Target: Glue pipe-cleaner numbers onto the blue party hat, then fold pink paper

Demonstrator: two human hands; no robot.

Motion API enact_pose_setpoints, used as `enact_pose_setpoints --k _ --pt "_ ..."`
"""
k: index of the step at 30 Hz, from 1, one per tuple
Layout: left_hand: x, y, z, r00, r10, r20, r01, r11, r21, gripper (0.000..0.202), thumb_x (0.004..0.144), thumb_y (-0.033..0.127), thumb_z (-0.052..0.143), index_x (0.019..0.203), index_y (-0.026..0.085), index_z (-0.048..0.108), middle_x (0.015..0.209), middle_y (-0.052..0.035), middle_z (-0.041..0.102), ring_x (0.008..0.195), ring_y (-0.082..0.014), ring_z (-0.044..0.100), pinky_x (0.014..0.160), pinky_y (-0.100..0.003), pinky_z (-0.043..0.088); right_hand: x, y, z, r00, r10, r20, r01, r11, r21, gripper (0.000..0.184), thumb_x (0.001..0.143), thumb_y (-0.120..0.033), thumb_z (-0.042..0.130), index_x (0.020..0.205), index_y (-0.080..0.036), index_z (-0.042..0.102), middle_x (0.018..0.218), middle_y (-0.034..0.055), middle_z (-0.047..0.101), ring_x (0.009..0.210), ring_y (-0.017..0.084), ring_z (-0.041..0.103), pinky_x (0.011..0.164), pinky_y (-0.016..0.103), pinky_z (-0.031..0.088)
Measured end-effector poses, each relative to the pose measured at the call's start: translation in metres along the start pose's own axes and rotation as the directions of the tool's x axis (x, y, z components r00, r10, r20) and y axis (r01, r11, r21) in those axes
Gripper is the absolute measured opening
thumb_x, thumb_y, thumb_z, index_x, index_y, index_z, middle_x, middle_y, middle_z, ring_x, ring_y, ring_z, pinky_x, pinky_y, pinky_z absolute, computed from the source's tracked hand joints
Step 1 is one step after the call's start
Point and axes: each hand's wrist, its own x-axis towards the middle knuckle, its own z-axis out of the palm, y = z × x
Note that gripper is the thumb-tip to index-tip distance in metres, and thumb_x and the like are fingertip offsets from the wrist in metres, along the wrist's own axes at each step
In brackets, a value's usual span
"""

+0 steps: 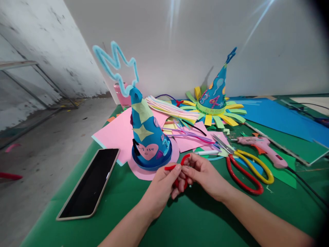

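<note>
Both hands meet low over the green table, their fingertips pinching a bent red pipe cleaner (185, 158). My left hand (166, 181) is closed on one part of it, and a short end sticks out past the thumb. My right hand (203, 174) grips the other part, with a curved end rising above the fingers. Some of the red loop hides behind the fingers. Just beyond my hands stands a blue paper cone hat (145, 118) with star and heart cutouts, on a pink brim. A light blue pipe cleaner (115, 65), bent zigzag, rises from its tip.
Scissors (231, 151) with red and yellow handles and a pink glue gun (262, 144) lie right. A phone (89, 181) rests left. Behind are a second cone hat (214, 91) with paper strips, a bundle of pale pipe cleaners (172, 108) and a pink can (120, 92).
</note>
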Motion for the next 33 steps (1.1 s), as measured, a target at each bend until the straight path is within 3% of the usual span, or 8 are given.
enact_pose_setpoints --k 4,9,12,16,21,27,33 --pt "-0.001 0.004 0.001 0.998 -0.044 -0.047 0.037 0.988 -0.153 0.027 0.079 0.033 0.051 0.064 0.011 0.056 0.049 -0.0018 0.055 0.042 -0.0052 0.042 0.037 -0.016 0.021 0.002 0.002 -0.008 0.999 0.035 -0.041 -0.031 0.995 0.099 0.017 0.077 -0.031 0.059 0.083 -0.017 0.050 0.063 -0.0054 0.050 0.051 0.004 0.047 0.049 0.016 0.035" --pt "-0.007 0.006 0.003 0.996 -0.082 0.022 0.085 0.970 -0.229 0.023 0.071 0.029 0.062 0.059 0.010 0.059 0.045 0.0009 0.051 0.042 -0.0045 0.042 0.043 -0.016 0.029 0.005 0.005 -0.013 0.999 -0.022 -0.032 0.024 0.998 0.054 0.018 0.077 -0.028 0.059 0.092 -0.019 0.057 0.064 -0.0038 0.051 0.057 0.007 0.048 0.056 0.020 0.039" --pt "-0.008 0.005 0.002 0.993 -0.102 0.050 0.111 0.971 -0.212 0.025 0.067 0.030 0.066 0.054 0.010 0.059 0.045 0.0013 0.050 0.042 -0.0034 0.040 0.042 -0.016 0.026 0.004 0.003 -0.014 0.991 -0.106 0.083 0.114 0.987 -0.110 0.022 0.079 -0.029 0.057 0.099 -0.022 0.061 0.081 0.0003 0.056 0.074 0.011 0.053 0.072 0.026 0.042" --pt "-0.009 0.001 0.000 0.982 -0.133 0.135 0.155 0.974 -0.166 0.030 0.067 0.034 0.065 0.051 0.009 0.060 0.041 0.0012 0.048 0.037 -0.0021 0.035 0.039 -0.017 0.018 0.001 -0.006 -0.014 0.925 -0.218 0.311 0.303 0.917 -0.258 0.023 0.085 -0.027 0.048 0.103 -0.026 0.063 0.104 0.0036 0.051 0.101 0.015 0.048 0.091 0.032 0.035" --pt "-0.012 -0.005 0.001 0.954 -0.169 0.246 0.218 0.958 -0.188 0.028 0.063 0.034 0.069 0.052 0.010 0.060 0.043 0.0000 0.050 0.043 -0.0067 0.044 0.047 -0.020 0.030 -0.004 -0.023 -0.011 0.861 -0.146 0.487 0.324 0.896 -0.304 0.026 0.087 -0.017 0.043 0.099 -0.023 0.065 0.116 0.0052 0.047 0.109 0.017 0.044 0.093 0.032 0.034" --pt "-0.010 -0.013 -0.002 0.948 -0.110 0.300 0.180 0.959 -0.220 0.026 0.067 0.033 0.066 0.057 0.010 0.061 0.038 0.0016 0.047 0.041 -0.0071 0.042 0.052 -0.023 0.031 -0.007 -0.030 -0.008 0.873 -0.169 0.458 0.393 0.799 -0.455 0.030 0.082 -0.005 0.042 0.096 -0.019 0.064 0.114 0.0059 0.048 0.109 0.015 0.045 0.094 0.028 0.033" --pt "-0.008 -0.016 -0.003 0.946 -0.076 0.316 0.163 0.952 -0.259 0.026 0.067 0.035 0.066 0.060 0.010 0.064 0.043 0.0001 0.049 0.044 -0.0074 0.041 0.051 -0.023 0.026 -0.008 -0.029 -0.010 0.852 -0.252 0.459 0.472 0.749 -0.465 0.023 0.080 -0.008 0.045 0.095 -0.016 0.061 0.104 0.0078 0.053 0.098 0.015 0.052 0.088 0.028 0.038"
